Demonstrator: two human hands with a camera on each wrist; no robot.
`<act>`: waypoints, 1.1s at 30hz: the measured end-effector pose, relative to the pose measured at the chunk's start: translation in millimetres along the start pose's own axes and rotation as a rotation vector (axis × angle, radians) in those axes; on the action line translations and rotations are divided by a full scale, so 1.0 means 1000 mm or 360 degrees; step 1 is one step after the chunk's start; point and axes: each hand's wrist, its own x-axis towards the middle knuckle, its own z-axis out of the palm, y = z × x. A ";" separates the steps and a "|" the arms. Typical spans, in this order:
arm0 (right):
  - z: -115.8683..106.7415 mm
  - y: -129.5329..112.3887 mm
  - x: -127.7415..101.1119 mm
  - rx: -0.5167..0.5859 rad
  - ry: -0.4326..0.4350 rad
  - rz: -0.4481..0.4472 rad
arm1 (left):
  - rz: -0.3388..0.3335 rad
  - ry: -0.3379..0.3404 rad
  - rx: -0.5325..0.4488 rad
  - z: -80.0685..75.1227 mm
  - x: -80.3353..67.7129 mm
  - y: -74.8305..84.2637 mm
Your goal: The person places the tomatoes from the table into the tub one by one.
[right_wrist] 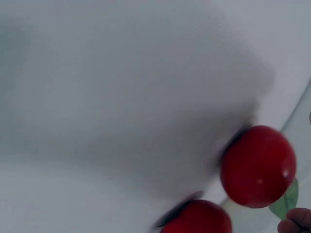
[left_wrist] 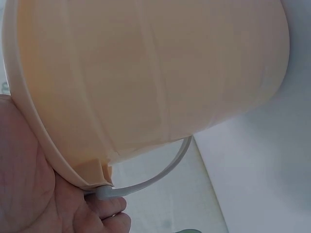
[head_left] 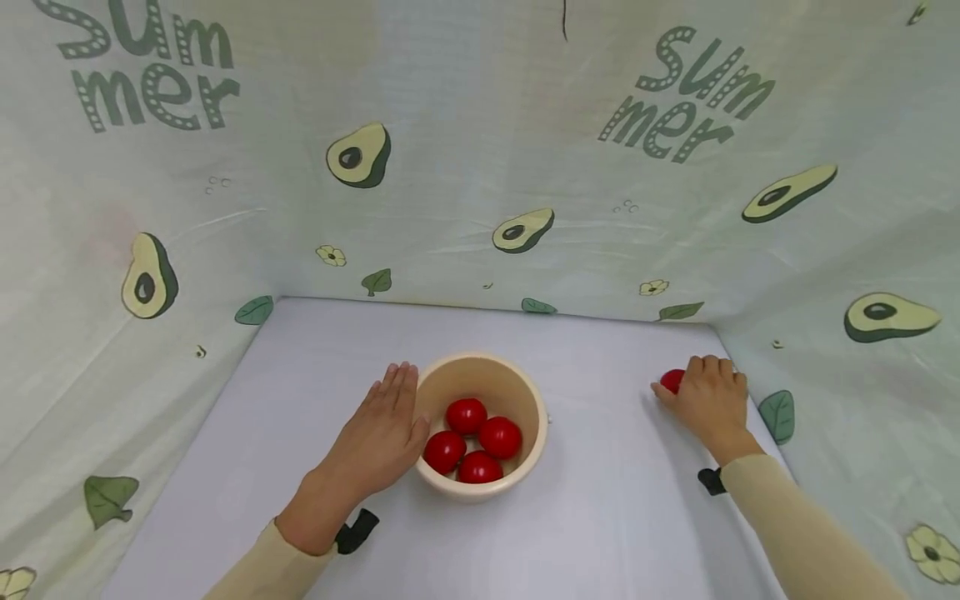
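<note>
My left hand [head_left: 381, 433] lies along the left side of a cream bucket [head_left: 536, 442], fingers straight and thumb at the rim. The left wrist view shows the palm at the bucket's rim [left_wrist: 36, 124] and fingertips beside the handle joint [left_wrist: 103, 191]. Inside the bucket are several glossy red tomato-like fruits [head_left: 480, 467]. My right hand [head_left: 708, 400] is over the table's right side, fingers loosely bent, above a red fruit [head_left: 672, 381] showing by the thumb. In the right wrist view two red fruits [right_wrist: 257, 166] show, with fingertips [right_wrist: 297, 221] at the lower right corner.
A white table [head_left: 607, 517] bears the bucket. Hanging cloth [head_left: 450, 100] printed with avocados and "summer" lettering stands along the back and both sides. The bucket's pale handle [left_wrist: 165, 172] hangs down its outer side. Black straps [head_left: 357, 531] are worn at both wrists.
</note>
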 end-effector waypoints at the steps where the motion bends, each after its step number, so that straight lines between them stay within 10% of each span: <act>1: 0.005 0.006 -0.002 0.0002 -0.0023 0.0031 | -0.0002 -0.0004 0.0007 0.000 0.000 0.000; 12: 0.033 0.011 -0.010 0.0175 -0.0147 0.0222 | -0.0019 0.0013 0.0004 -0.001 -0.007 -0.003; 33: -0.023 -0.074 0.019 0.0254 0.0488 -0.0269 | -0.0013 -0.0092 0.0176 -0.006 0.000 0.001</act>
